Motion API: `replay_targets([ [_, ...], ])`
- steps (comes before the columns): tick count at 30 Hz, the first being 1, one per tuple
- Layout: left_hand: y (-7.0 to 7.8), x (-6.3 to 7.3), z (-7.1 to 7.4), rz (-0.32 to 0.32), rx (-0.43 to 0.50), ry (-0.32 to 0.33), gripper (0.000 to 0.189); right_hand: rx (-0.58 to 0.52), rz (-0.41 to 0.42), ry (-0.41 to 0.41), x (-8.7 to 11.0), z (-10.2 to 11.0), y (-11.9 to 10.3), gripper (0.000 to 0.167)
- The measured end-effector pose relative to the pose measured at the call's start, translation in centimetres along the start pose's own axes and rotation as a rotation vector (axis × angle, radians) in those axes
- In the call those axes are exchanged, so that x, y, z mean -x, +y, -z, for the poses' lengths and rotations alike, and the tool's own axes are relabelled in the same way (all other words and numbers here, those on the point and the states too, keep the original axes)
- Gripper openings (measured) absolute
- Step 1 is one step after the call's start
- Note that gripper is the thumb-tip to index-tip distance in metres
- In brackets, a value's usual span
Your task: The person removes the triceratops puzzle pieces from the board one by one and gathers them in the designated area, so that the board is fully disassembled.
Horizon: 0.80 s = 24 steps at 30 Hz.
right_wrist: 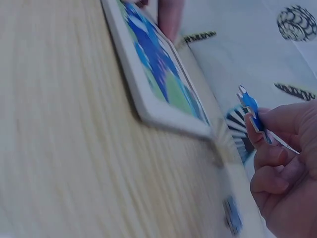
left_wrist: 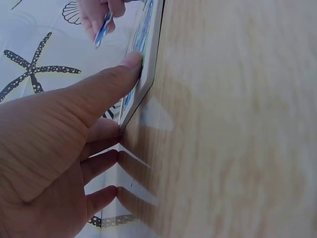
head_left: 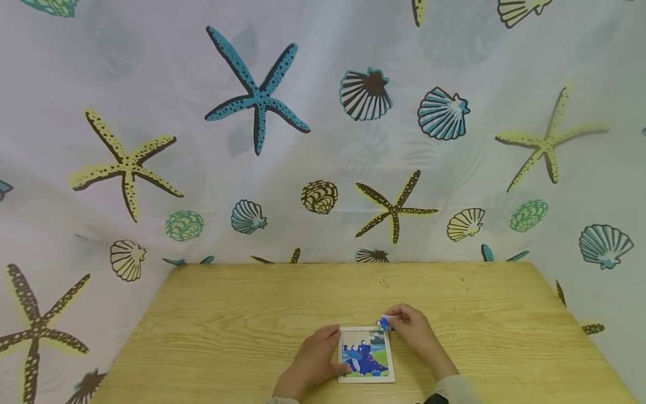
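A white-framed jigsaw puzzle tray (head_left: 365,380) lies on the table, its picture (head_left: 370,359) showing a blue-purple dinosaur on green. Along the left side of the tray rests my left hand (head_left: 315,357). In the left wrist view its thumb (left_wrist: 111,84) presses on the tray's face while the other fingers, nearly straight, lie along the outer edge and on the tabletop. Beyond the tray's upper right corner, my right hand (head_left: 414,331) pinches a blue puzzle piece (right_wrist: 252,106) between thumb and index finger, the piece raised off the table. Pale tray bottom shows at the puzzle's upper left.
In the right wrist view another blue puzzle piece (right_wrist: 232,215) lies on the wooden table (head_left: 227,325), below the right hand. A pale curtain (head_left: 323,151) printed with starfish and shells hangs behind the table and along both sides.
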<state>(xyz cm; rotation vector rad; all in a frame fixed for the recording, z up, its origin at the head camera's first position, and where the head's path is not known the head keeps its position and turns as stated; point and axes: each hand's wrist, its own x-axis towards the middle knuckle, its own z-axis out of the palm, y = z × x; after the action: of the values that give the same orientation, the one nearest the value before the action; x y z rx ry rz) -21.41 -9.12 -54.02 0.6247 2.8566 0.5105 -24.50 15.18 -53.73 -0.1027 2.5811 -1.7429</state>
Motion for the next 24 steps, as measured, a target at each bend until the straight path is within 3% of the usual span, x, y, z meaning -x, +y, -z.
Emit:
replay_targets([
  [12,-0.1,-0.1,0.2,-0.018,-0.026,0.011,0.085,0.084,-0.096,0.058,1.0,7.1,2.1,0.018],
  [24,0.1,0.1,0.2,-0.006,0.002,0.0,0.085,0.175,-0.129,0.044,1.8,9.5,4.0,0.016],
])
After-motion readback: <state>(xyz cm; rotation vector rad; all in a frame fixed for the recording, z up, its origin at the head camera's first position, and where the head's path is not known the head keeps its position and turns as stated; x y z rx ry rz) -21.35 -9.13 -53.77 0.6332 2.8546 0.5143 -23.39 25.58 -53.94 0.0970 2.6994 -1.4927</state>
